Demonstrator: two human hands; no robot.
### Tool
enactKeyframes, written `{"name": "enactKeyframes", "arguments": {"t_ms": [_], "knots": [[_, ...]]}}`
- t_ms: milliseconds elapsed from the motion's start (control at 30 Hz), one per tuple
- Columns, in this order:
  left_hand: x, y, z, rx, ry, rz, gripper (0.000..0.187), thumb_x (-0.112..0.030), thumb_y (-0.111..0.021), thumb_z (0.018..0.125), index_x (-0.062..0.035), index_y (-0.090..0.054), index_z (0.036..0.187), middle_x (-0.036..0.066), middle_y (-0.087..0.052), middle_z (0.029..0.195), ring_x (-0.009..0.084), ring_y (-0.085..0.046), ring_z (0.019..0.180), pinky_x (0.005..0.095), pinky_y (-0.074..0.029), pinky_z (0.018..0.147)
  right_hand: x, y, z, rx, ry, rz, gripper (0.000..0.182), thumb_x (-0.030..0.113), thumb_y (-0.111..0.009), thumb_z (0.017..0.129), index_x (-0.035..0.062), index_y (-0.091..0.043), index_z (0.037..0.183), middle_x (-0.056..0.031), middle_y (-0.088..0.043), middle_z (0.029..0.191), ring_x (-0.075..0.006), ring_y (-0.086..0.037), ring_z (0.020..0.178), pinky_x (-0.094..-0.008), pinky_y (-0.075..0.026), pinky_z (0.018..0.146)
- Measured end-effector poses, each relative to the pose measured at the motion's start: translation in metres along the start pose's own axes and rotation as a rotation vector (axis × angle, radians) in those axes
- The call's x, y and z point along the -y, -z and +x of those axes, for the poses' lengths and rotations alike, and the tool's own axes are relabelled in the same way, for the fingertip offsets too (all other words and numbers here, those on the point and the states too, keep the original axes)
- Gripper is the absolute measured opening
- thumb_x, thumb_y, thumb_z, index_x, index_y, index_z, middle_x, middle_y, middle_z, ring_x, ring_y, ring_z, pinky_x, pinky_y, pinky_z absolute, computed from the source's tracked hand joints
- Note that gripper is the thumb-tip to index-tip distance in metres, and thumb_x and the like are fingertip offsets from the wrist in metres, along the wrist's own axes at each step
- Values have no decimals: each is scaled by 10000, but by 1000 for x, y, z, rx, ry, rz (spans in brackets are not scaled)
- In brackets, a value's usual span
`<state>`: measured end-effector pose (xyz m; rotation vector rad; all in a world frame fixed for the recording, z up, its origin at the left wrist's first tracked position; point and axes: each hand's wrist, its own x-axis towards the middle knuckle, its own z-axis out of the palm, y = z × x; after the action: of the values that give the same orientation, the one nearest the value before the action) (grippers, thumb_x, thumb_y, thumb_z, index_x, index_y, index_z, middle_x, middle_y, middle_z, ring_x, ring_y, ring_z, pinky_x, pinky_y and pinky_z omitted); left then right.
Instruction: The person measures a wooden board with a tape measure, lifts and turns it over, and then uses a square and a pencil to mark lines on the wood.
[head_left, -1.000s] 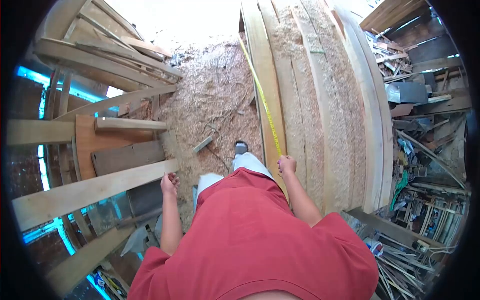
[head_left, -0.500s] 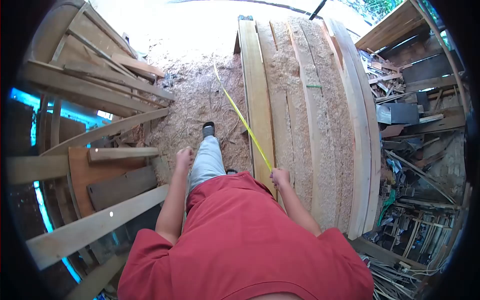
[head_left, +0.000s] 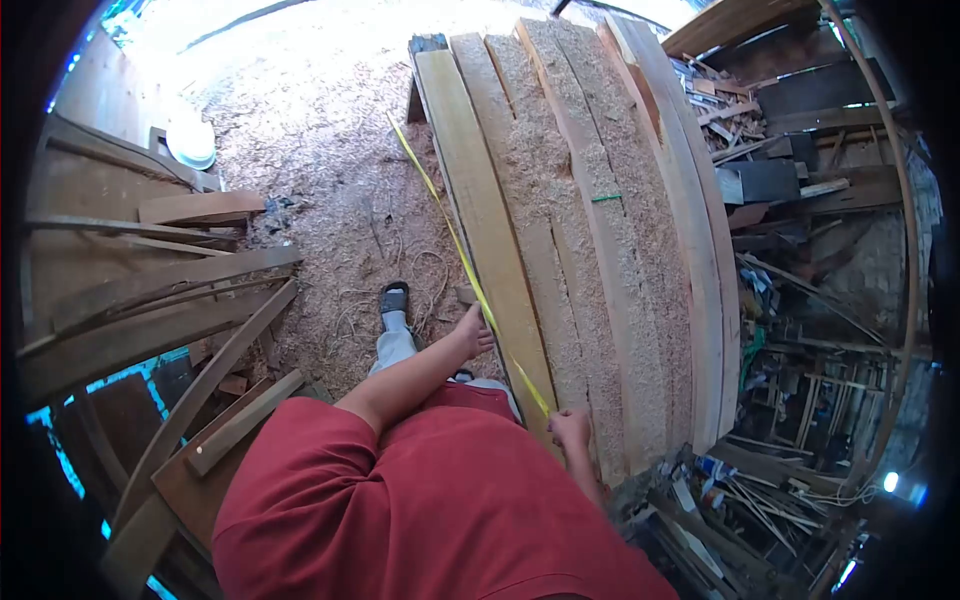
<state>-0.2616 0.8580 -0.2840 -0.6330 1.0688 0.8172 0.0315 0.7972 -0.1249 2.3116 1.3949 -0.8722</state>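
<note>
A yellow tape measure blade [head_left: 466, 264] runs slanting along the left edge of a long yellowish plank [head_left: 487, 200], its far end out over the ground beyond. My right hand [head_left: 570, 428] is closed around the near end of the tape, low over the plank. At the plank's left edge, my left hand [head_left: 475, 333] has its fingers stretched out, right beside the tape. Whatever case the tape has is hidden in my right hand.
Thick boards covered in sawdust [head_left: 640, 260] lie to the right of the plank. Loose boards [head_left: 160, 290] lean on the left, and scrap wood [head_left: 740, 500] is piled at the lower right. Shavings cover the ground [head_left: 330, 190] by my foot [head_left: 395, 297].
My left hand has swung right, from beside my leg to the tape, and its fingers have opened. My right hand keeps hold of the tape, which now lies closer along the plank.
</note>
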Motion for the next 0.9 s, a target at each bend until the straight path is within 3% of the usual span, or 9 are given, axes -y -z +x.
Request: {"name": "enactKeyframes", "arguments": {"t_ms": [67, 133, 200, 400, 433, 567, 800, 867, 900], "knots": [[5, -4, 0, 195, 44, 61, 883, -636, -509, 991, -22, -269, 1578, 205, -559, 1378, 359, -588, 1205, 524, -436, 1087, 5, -12, -7, 1, -26, 4, 271, 297, -699, 757, 65, -779, 871, -177, -759, 858, -352, -739, 861, -444, -571, 791], [23, 3, 51, 204, 81, 89, 806, -570, -544, 1002, -12, -321, 1540, 199, -588, 1335, 350, -609, 1163, 514, -466, 1048, 35, -8, -29, -24, -14, -19, 269, 300, -703, 757, 62, -778, 856, -173, -760, 855, -342, -743, 844, -439, -571, 783], [40, 2, 86, 128, -96, 81, 699, -516, -546, 1018, -35, -388, 1500, 200, -577, 1357, 344, -607, 1179, 516, -477, 1026, 53, -7, -38, -9, -42, 8, 266, 302, -707, 757, 61, -777, 846, -172, -758, 851, -344, -743, 839, -438, -569, 780], [31, 9, 23, -119, -69, 95, 322, -287, -575, 1037, -59, -572, 1266, 132, -702, 1103, 291, -706, 931, 445, -585, 817, 58, -12, -26, 25, -23, 35, 276, 330, -721, 772, 67, -780, 834, -166, -758, 850, -345, -741, 840, -437, -566, 779], [29, 16, 11, -7, -95, 27, 257, -223, -576, 1043, -58, -579, 1239, 110, -716, 1031, 276, -716, 881, 411, -603, 773, 64, -10, -28, 10, 19, -5, 280, 333, -723, 775, 69, -781, 847, -165, -759, 860, -343, -741, 849, -435, -566, 783], [17, 14, -15, 66, -300, 43, 225, -165, -535, 1063, -44, -565, 1251, 125, -703, 1102, 278, -712, 953, 445, -604, 856, 61, -17, -5, 35, 73, -17, 286, 338, -729, 779, 73, -782, 874, -165, -762, 885, -336, -741, 870, -432, -565, 793], [37, 5, -39, 211, -163, -9, 200, -209, -539, 1066, -40, -555, 1172, 143, -704, 1137, 310, -719, 995, 473, -605, 884, 54, -9, 5, 83, 134, 60, 259, 315, -708, 777, 79, -778, 857, -159, -765, 863, -324, -743, 846, -420, -568, 788], [16, 4, -46, 181, -295, -5, 192, -216, -546, 1063, -50, -550, 1158, 140, -708, 1137, 301, -726, 975, 467, -610, 868, 41, -6, 6, 10, 229, 71, 185, 231, -681, 779, 58, -745, 771, -98, -743, 718, -190, -697, 624, -348, -542, 643], [5, 4, -48, 151, -417, -12, 184, -224, -552, 1060, -60, -546, 1144, 137, -712, 1138, 292, -732, 956, 461, -615, 851, 38, -4, 5, 7, 229, 77, 185, 231, -681, 779, 58, -745, 771, -98, -743, 718, -190, -697, 624, -348, -542, 643]]}}
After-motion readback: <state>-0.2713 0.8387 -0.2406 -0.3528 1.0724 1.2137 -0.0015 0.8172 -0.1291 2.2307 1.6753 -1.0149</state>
